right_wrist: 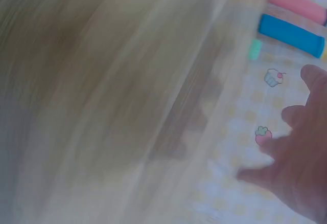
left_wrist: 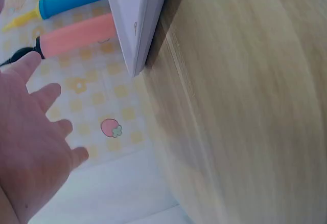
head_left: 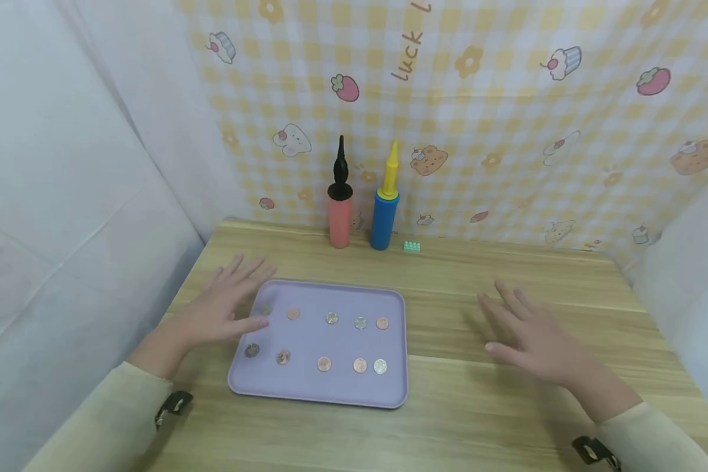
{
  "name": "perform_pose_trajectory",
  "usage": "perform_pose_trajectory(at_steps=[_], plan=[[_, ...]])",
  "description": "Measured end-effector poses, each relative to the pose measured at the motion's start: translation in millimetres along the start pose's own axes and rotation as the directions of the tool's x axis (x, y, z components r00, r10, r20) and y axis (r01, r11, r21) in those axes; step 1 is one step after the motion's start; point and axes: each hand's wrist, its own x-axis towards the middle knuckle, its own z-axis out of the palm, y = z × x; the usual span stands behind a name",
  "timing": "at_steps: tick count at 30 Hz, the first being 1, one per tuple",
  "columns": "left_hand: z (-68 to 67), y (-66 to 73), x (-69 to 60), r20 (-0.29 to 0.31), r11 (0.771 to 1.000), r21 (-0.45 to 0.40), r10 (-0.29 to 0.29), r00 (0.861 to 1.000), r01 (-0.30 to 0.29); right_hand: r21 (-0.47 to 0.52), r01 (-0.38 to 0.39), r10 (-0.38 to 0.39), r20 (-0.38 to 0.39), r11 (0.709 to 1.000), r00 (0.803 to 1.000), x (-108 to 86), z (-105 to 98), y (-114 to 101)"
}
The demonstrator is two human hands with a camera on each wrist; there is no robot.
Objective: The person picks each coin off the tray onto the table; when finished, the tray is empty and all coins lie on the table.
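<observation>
A lilac tray [head_left: 307, 387] lies on the wooden table, with copper-coloured and silver-coloured coins spread over it in two rough rows. One copper coin [head_left: 324, 364] is near the tray's front middle; a silver coin [head_left: 380, 366] lies toward its right edge. My left hand [head_left: 221, 308] hovers at the tray's left side, fingers spread, holding nothing; its thumb passes over the tray's edge. Off to the right of the tray, my right hand [head_left: 531, 337] is held above the table with its fingers apart and nothing in it. Both hands also show spread in their wrist views.
At the table's back stand a pink pump [head_left: 340, 219] with a black nozzle and a blue pump [head_left: 384, 223] with a yellow nozzle. Beside them sits a small mint-green toy brick [head_left: 412, 246]. A checked cloth [head_left: 484, 131] hangs behind; white fabric [head_left: 82, 196] borders the left.
</observation>
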Motion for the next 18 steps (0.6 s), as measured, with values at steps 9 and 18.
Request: perform_pose_trajectory(at_steps=[9, 18], plan=[[9.9, -14.1, -3.7, -0.086, 0.862, -0.503, 0.025, 0.996, -0.065, 0.569, -0.026, 0.015, 0.024, 0.822, 1.0, 6.6, 29, -11], [43.0, -25.6, -7.6, -0.244, 0.73, -0.674, -0.076, 0.967, -0.112, 0.657, -0.054, 0.102, -0.034, 0.752, 0.994, 28.2, 61, -27]])
